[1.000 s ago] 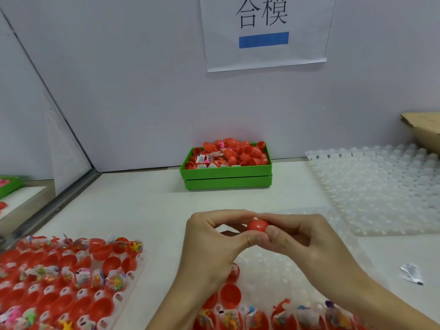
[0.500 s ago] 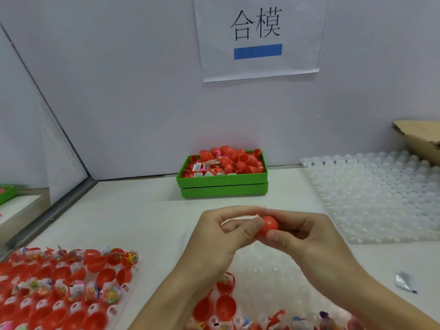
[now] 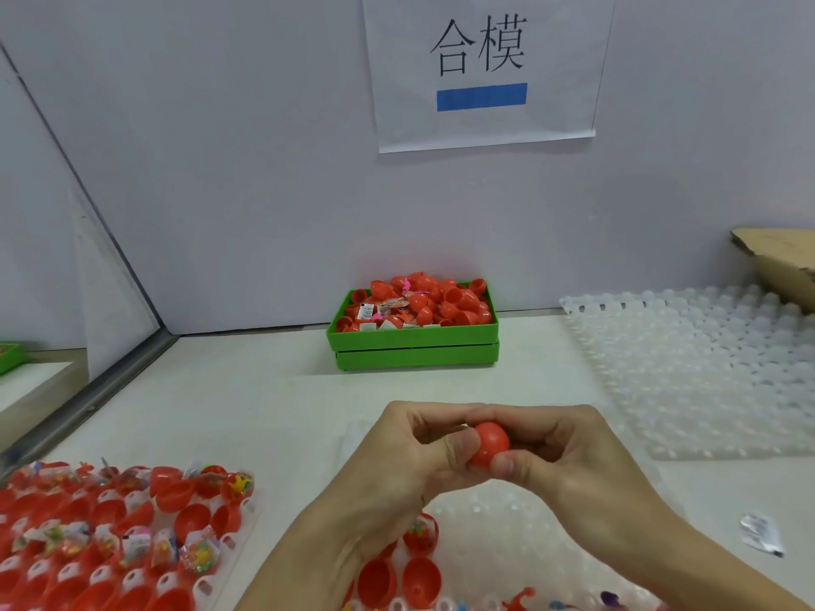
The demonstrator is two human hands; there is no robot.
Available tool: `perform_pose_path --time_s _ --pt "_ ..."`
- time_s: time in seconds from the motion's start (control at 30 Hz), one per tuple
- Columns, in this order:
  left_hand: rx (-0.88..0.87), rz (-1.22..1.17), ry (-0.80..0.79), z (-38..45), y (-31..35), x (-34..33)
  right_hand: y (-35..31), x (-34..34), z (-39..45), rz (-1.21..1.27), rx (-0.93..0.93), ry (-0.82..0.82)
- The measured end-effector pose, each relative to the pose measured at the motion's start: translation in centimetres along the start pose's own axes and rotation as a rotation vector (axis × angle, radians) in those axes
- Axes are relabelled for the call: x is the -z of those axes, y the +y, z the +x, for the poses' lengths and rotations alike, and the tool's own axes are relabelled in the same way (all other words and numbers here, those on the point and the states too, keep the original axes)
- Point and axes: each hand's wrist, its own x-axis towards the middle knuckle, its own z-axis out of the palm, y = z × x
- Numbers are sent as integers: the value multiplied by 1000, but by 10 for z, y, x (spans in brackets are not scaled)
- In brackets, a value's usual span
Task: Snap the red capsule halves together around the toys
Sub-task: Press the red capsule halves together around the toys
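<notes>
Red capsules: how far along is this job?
Done: apparently the heaped green bin. In hand: both the left hand and right hand pinch one red capsule. Left: many open halves with toys in the left tray and near tray.

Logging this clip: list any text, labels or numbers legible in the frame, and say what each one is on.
"合模": large black characters on the white paper sign taped to the wall, above a plain blue bar.
Small printed packets in the green bin: one carries a dark code-like mark, too small to read.
Silver sachet on the table at right: print too blurred to read.
Toy wrappers in the left tray: unreadable.
</notes>
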Motion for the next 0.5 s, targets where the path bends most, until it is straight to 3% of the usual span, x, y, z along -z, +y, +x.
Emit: perform_pose_path --time_s 0.2,0.3,0.5 --pt "100 72 171 -7 7 6 -6 0 1 -97 -156 147" --pt "113 138 199 -8 16 8 -14 -3 -2 -111 -220 29" --pt "-35 184 277 17 50 12 -31 -4 47 -422 -68 26"
